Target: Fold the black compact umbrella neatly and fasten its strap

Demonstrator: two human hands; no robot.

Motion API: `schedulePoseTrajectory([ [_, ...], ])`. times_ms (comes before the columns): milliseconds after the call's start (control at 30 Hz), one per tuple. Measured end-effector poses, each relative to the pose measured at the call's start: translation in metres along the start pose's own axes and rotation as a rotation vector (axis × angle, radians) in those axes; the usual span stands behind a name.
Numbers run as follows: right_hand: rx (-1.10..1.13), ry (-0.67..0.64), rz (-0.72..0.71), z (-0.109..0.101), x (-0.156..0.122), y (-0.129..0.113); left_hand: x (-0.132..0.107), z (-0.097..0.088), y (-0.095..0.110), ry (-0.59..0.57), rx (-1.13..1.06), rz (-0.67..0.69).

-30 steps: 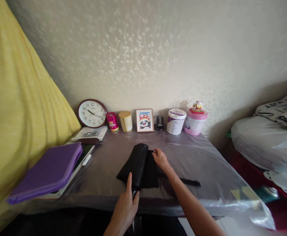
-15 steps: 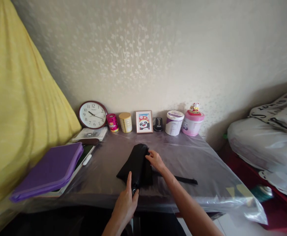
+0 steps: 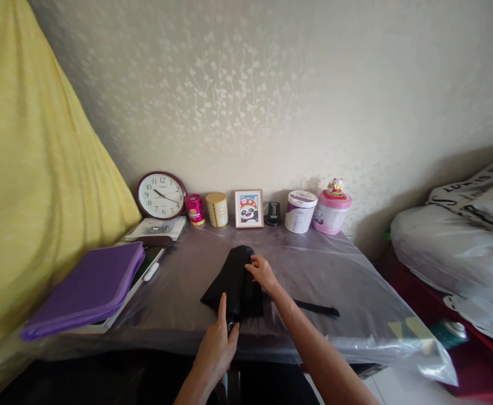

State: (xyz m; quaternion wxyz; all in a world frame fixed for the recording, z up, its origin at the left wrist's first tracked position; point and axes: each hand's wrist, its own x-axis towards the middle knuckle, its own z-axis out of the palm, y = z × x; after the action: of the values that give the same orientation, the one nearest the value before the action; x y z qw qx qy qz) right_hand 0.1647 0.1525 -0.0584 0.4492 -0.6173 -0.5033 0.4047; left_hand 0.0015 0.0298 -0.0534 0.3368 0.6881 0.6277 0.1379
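Note:
A black folding umbrella lies on the table, its loose fabric spread in flaps to both sides. My left hand is closed around the handle end at the near side, with the index finger stretched along the cloth. At the far part, my right hand pinches an edge of the black fabric between thumb and fingers. A flat black strip lies to the right, partly hidden behind my right forearm.
Purple folder and papers lie at the left by a yellow curtain. Along the wall stand a clock, tins, a picture frame, a stapler and tubs. Plastic covers the table; bags are piled right.
My right hand has shifted slightly left with the fabric edge. My left hand stays at the handle. The whole view has moved very slightly.

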Motion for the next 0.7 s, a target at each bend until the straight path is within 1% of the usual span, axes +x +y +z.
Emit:
schedulePoseTrajectory([
  [133,0.065,-0.056,0.041,0.001,-0.002,-0.002,0.000,0.000,0.000,-0.002,-0.005,0.001],
  [233,0.106,-0.084,0.063,0.001,-0.004,-0.003,0.000,0.000,0.001,0.022,0.003,-0.001],
  [367,0.102,-0.077,0.066,0.001,-0.003,0.001,0.001,0.002,0.000,0.036,-0.013,0.014],
  [567,0.036,-0.052,0.018,0.001,0.000,0.009,0.003,0.005,-0.003,0.031,-0.008,0.018],
  [700,-0.022,-0.022,-0.017,-0.002,0.003,0.015,0.002,0.004,-0.001,0.050,-0.013,0.032],
])
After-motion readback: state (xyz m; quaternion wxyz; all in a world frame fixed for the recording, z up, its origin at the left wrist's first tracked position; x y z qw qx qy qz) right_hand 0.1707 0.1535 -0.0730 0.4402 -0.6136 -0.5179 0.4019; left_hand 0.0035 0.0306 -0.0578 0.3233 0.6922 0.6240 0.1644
